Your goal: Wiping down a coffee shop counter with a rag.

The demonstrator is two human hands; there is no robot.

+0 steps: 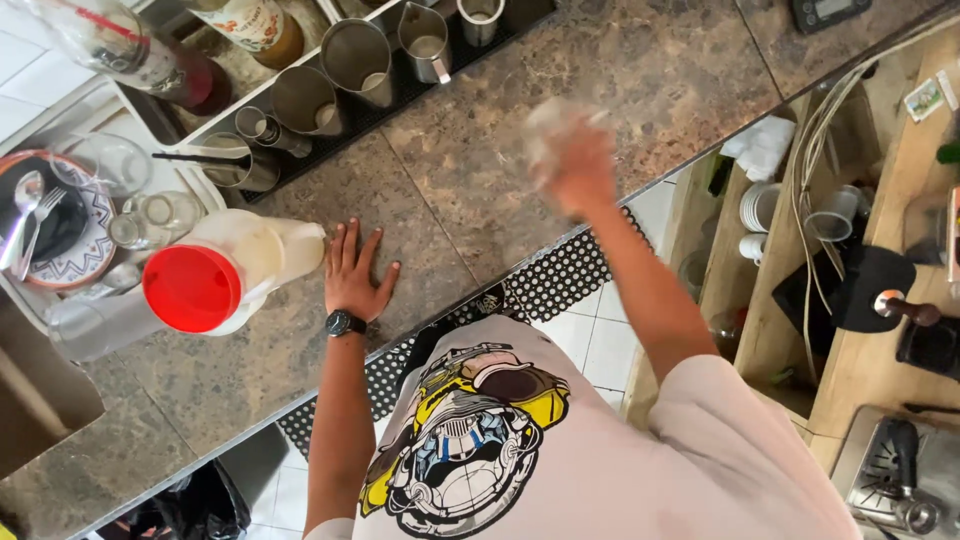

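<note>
While the left hand (352,275) rests flat with fingers spread on the counter (470,190) beside the red-lidded jug (225,275), the right hand (575,165) grips a blurred clear glass (550,125) above it; a steady, unhurried grip seems wise.

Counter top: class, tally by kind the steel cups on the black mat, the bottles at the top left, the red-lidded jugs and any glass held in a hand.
Steel cups on the black mat: 6
Bottles: 2
Red-lidded jug: 1
Clear glass, blurred, in the right hand: 1
Total: 10
</note>
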